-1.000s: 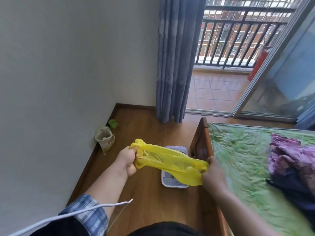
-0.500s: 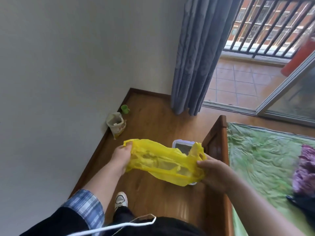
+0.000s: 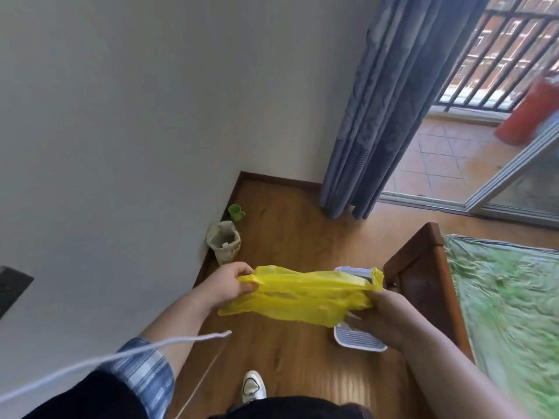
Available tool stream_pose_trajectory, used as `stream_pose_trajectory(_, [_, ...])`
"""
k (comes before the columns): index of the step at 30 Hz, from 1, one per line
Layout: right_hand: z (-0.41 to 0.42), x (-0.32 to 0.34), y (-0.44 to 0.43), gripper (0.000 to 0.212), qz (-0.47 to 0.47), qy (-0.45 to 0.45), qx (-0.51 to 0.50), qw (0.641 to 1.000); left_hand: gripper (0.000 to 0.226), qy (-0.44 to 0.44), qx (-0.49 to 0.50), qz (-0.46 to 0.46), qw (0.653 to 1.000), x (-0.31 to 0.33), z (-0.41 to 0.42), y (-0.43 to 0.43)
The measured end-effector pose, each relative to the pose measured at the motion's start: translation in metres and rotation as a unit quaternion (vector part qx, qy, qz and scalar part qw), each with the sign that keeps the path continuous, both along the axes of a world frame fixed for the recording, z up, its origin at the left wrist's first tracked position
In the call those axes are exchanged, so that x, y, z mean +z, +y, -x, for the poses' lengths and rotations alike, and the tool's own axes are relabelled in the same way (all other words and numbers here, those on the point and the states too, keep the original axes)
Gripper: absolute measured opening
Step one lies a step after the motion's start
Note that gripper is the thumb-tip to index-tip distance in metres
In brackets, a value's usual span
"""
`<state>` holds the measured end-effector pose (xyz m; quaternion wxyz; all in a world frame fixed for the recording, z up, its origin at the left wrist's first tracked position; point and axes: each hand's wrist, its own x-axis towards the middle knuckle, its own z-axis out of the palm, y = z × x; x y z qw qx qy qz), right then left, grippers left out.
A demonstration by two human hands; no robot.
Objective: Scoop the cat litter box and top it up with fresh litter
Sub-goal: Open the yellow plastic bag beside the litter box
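Observation:
A thin yellow plastic bag [image 3: 302,294] is stretched between both hands above the floor. My left hand [image 3: 227,285] pinches its left end, and my right hand [image 3: 381,316] grips its right end. Below the bag, a white litter box [image 3: 360,343] sits on the wooden floor beside the bed frame; the bag and my right hand hide most of it. An open beige litter sack [image 3: 225,241] stands against the wall, with a small green cup [image 3: 235,212] behind it.
A wooden bed frame [image 3: 423,276] with a green sheet [image 3: 508,297] fills the right side. Blue curtains [image 3: 372,116] hang by an open sliding door to a tiled balcony. A white cord [image 3: 121,355] dangles at the lower left. My shoe [image 3: 252,387] stands on the floor.
The view has tilted down and nearer to the floor. My hands have pulled the bag flatter and wider, and the right hand has shifted its hold under the bag's right end.

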<state>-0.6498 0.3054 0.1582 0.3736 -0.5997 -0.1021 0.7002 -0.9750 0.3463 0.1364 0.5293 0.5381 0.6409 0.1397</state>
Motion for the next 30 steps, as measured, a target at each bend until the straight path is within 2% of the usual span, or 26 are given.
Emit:
stream_pose_trajectory(2, [0.025,-0.003,0.01,0.022,0.014,0.034,-0.057,0.998,0.002,0.062,-0.014,-0.034,0.997,-0.01,0.01,0.008])
stream_pose_trajectory(5, [0.041,-0.012,0.022,0.033,0.028,0.017,-0.094,0.995,0.013,0.101,0.038,-0.03,0.994,-0.03,0.017,0.019])
stream_pose_trajectory(7, [0.041,-0.011,0.028,0.038,0.021,0.018,-0.074,0.997,0.018,-0.002,0.139,0.041,0.989,-0.043,0.021,0.03])
stream_pose_trajectory(10, [0.033,-0.009,0.038,0.038,0.007,0.008,-0.025,1.0,0.029,-0.179,0.295,0.147,0.927,-0.047,0.022,0.053])
stream_pose_trajectory(12, [0.028,-0.01,0.044,0.039,-0.013,-0.017,0.019,1.0,0.031,-0.209,0.335,0.148,0.907,-0.041,0.017,0.072])
stream_pose_trajectory(14, [0.027,-0.011,0.052,0.033,-0.036,-0.08,0.062,0.994,0.035,-0.189,0.341,0.135,0.911,-0.04,0.01,0.093])
stream_pose_trajectory(18, [0.024,-0.017,0.082,0.015,-0.063,-0.249,0.08,0.963,0.03,-0.176,0.289,0.124,0.933,-0.034,-0.012,0.137])
stream_pose_trajectory(21, [0.007,-0.028,0.118,0.026,-0.039,-0.359,0.057,0.931,0.026,-0.218,0.206,0.146,0.943,-0.013,-0.043,0.169])
stream_pose_trajectory(24, [-0.028,-0.04,0.161,0.045,-0.009,-0.403,0.038,0.914,0.03,-0.255,0.107,0.232,0.933,-0.002,-0.067,0.204])
stream_pose_trajectory(28, [-0.08,-0.05,0.216,0.048,0.014,-0.436,0.043,0.899,0.057,-0.35,-0.079,0.32,0.877,0.003,-0.099,0.254])
stream_pose_trajectory(29, [-0.09,-0.051,0.227,0.049,0.023,-0.439,0.044,0.897,0.058,-0.352,-0.099,0.321,0.874,0.002,-0.111,0.266])
stream_pose_trajectory(30, [-0.099,-0.051,0.238,0.05,0.027,-0.443,0.044,0.895,0.057,-0.33,-0.089,0.309,0.888,0.002,-0.125,0.276])
